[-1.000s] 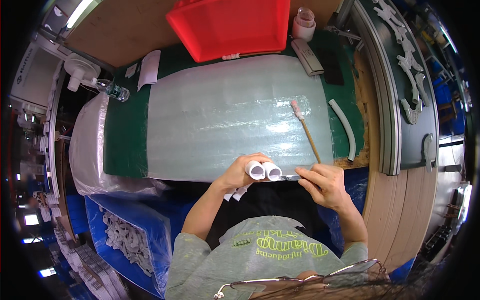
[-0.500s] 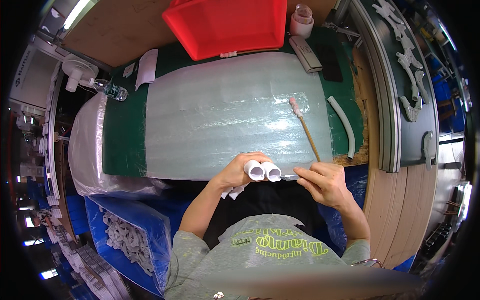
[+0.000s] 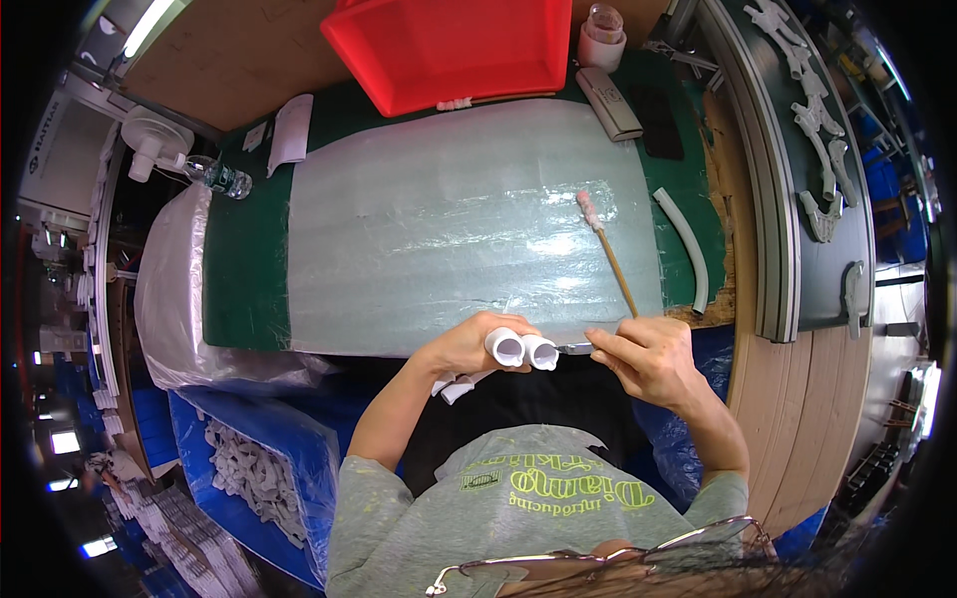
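Far side: A red bin (image 3: 449, 60) dominates the back.
Back right: A clear jar (image 3: 604, 22) rises from a white cup (image 3: 601, 50) near a pale case (image 3: 609, 104).
Left end: A clear bottle (image 3: 227, 180) appears near white paper (image 3: 290, 130).
Lower left: A blue bin (image 3: 317, 468) holds heaped pale parts (image 3: 254, 478).

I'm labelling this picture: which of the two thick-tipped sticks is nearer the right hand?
The pink-tipped stick on the sheet, its lower end by the right hand; the paler-tipped stick lies beside the red bin.
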The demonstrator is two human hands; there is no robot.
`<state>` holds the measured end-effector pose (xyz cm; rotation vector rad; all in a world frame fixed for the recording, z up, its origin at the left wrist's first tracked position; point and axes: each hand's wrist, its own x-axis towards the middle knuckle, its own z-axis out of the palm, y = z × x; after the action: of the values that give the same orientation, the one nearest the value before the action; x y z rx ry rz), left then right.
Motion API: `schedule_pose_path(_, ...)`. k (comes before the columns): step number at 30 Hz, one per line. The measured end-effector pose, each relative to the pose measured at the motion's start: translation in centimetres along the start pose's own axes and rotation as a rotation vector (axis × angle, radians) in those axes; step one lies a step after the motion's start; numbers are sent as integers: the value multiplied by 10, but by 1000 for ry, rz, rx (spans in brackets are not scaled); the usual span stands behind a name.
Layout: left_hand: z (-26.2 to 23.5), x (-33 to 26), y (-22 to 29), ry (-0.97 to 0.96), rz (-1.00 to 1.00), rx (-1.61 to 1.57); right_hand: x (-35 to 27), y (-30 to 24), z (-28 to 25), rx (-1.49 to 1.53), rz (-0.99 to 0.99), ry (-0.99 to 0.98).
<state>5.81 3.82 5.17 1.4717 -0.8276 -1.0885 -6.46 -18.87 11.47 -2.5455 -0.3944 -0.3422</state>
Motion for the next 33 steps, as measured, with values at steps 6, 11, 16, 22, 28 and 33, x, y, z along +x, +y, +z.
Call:
schedule_pose_path(6,-2,-5,-1,-59,-40,-89,6,29,8,-103,110,193)
schedule_pose_path(11,11,-2,-20,277,3,-526,9,63,33,-115,342,270)
schedule_pose_path(16,15,16,-4,654,-46,-879,16,111,77,-287,505,-1)
schedule_pose_path(22,7,24,-9,964,19,-921,10,112,99,-159,569,106)
schedule_pose_path(28,3,30,-6,1218,-12,-949,-22,52,66,315,616,207)
schedule_pose_path(33,4,37,-12,1239,28,-881,-24,5,47,434,351,287)
